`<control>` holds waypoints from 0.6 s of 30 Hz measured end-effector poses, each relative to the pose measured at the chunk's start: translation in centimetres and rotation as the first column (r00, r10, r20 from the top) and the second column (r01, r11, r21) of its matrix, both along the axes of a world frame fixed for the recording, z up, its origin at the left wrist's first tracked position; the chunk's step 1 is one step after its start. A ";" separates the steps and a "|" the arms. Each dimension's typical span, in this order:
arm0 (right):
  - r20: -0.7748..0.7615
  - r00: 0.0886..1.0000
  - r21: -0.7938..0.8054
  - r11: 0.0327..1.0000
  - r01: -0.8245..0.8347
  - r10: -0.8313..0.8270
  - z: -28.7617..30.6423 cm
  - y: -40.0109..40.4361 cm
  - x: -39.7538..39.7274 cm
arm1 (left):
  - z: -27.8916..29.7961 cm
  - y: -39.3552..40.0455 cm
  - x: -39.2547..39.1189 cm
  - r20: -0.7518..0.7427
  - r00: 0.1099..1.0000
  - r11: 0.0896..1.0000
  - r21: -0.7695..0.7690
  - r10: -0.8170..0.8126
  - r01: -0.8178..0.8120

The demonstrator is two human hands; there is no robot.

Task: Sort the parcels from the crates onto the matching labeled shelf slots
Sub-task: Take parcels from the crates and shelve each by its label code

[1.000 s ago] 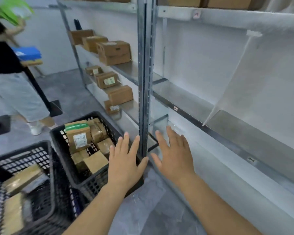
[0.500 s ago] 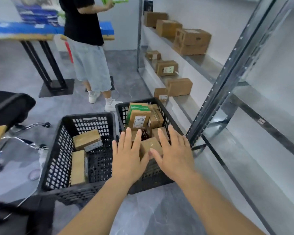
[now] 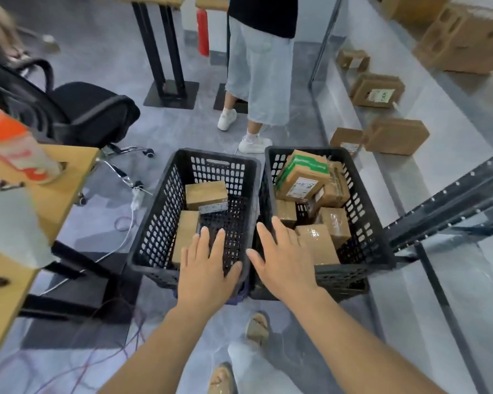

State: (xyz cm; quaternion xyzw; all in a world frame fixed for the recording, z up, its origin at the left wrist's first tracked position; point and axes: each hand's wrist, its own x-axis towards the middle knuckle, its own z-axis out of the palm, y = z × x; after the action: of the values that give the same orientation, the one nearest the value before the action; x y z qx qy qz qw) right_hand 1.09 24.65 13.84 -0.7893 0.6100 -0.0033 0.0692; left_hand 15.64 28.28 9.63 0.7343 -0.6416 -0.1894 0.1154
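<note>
1. The left hand (image 3: pixel 204 268) is above the near edge of the left crate (image 3: pixel 154 223), fingers straight, holding nothing.
2. The right hand (image 3: pixel 285 263) is over the right crate (image 3: pixel 365 223), fingers spread, also holding nothing.
3. Two parcels lie in the left crate; several more fill the right one.
4. More boxes stand on the shelf (image 3: pixel 453 155) at the right.

Materials: black plastic, brown card, grey metal.
Both crates, left crate (image 3: pixel 165 211) and right crate (image 3: pixel 362 211), perforated matt black plastic. Parcels (image 3: pixel 319 243) brown cardboard, some under glossy clear tape. Shelf (image 3: pixel 450 155) at right smooth dull metal. Floor (image 3: pixel 182 129) polished grey, slightly glossy.
</note>
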 end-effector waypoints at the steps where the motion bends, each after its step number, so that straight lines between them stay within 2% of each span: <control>1: 0.010 0.999 0.046 0.998 -0.032 0.032 -0.5 -0.8 0.3 | -0.4 -0.4 0.4 0.006 1.000 1.000 0.017 0.011 -0.011; 3: 0.040 0.995 0.143 0.985 -0.093 0.088 -1.8 -2.6 0.7 | -0.8 -1.5 1.4 0.028 0.999 0.998 0.047 0.027 -0.028; 8: 0.101 0.989 0.217 0.968 -0.125 0.105 -4.3 -7.2 2.0 | -1.9 -5.5 3.3 0.057 0.996 0.990 0.123 0.063 -0.070; 18: 0.127 0.992 0.410 0.911 -0.051 -0.002 -13.2 -12.8 4.3 | -8.9 -11.4 7.0 0.087 0.992 0.933 0.340 0.091 -0.116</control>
State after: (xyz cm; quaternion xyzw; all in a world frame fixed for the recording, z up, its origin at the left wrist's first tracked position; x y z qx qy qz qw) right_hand 5.43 11.88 0.64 -0.7628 0.5815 0.0772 0.2721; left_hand 22.59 16.83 0.76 0.7821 -0.5626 -0.2667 -0.0275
